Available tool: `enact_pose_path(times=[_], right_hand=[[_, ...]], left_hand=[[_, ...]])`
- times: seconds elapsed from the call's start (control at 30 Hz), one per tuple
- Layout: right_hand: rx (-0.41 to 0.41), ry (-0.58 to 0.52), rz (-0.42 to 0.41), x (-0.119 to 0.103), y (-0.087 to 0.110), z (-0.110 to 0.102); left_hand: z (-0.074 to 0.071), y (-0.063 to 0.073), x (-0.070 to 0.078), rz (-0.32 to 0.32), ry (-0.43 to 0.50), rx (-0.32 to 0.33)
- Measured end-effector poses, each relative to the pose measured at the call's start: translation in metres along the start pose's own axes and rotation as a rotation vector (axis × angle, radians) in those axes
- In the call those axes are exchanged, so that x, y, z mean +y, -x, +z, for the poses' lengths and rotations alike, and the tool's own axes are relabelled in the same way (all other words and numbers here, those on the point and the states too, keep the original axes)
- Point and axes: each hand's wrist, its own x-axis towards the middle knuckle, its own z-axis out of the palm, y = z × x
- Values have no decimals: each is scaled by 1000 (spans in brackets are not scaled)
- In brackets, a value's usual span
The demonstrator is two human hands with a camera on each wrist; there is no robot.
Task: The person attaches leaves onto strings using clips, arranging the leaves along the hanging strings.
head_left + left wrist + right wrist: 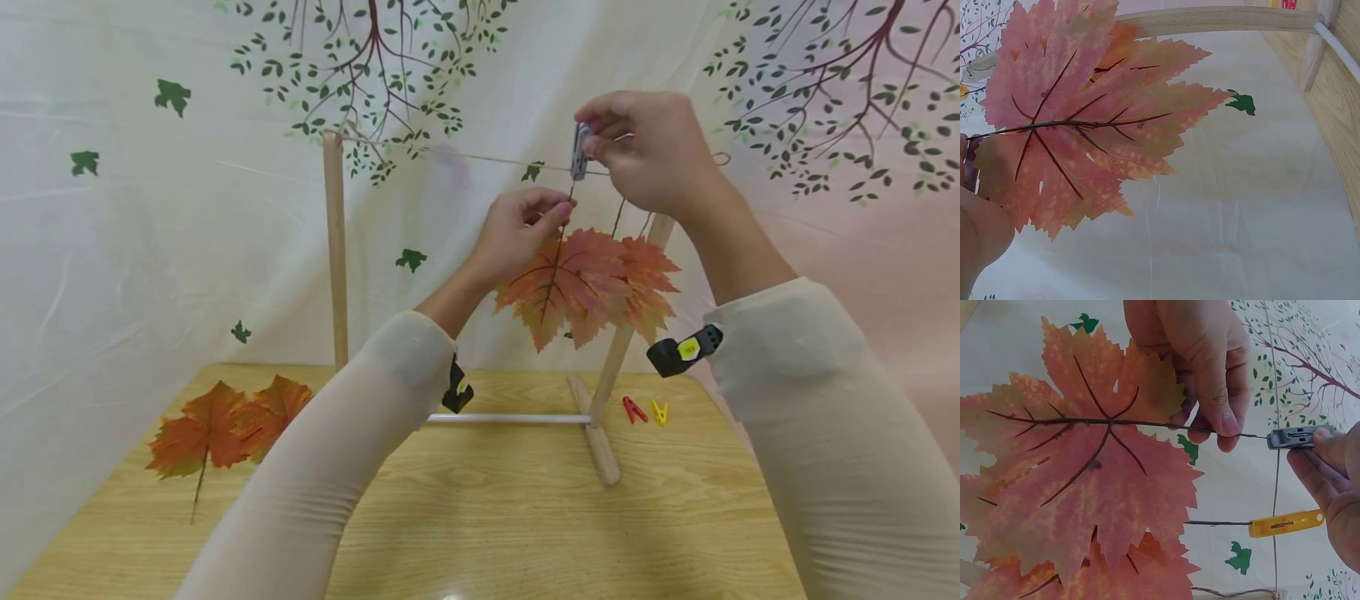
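Observation:
My left hand (pixel 521 233) pinches the thin dark stem of an orange-red artificial maple leaf (pixel 555 287), which hangs below the fingers. Just above it, my right hand (pixel 663 150) holds a grey clothespin (pixel 579 152) between thumb and fingers. In the right wrist view the clothespin lies across the string (pixel 1275 487), and the stem's tip meets its front end. A yellow-orange clothespin (pixel 1286 523) sits on the same string with another stem at its end. Behind the held leaf, a second maple leaf (pixel 651 279) hangs, partly covered.
The string runs between wooden posts (pixel 335 250) of a stand with a white rod (pixel 510 418) low down. On the wooden table (pixel 480 517) lie orange leaves (pixel 206 429) at left, and a red clothespin (pixel 634 410) and a yellow clothespin (pixel 659 412) at right. A printed curtain (pixel 247 208) hangs behind.

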Motion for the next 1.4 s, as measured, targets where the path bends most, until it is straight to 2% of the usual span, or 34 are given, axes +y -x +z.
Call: enact_pose_path(times=[0.17, 0.43, 0.67, 1.4], right_hand=[[-9, 11, 13, 0, -1, 1], [-25, 30, 32, -1, 0, 0], [-31, 34, 38, -3, 2, -1], [-12, 35, 37, -4, 4, 0]], left_hand=[[0, 1, 1, -29, 14, 6], [-1, 1, -1, -6, -35, -8], [0, 0, 2, -18, -43, -18], [3, -2, 6, -38, 94, 27]])
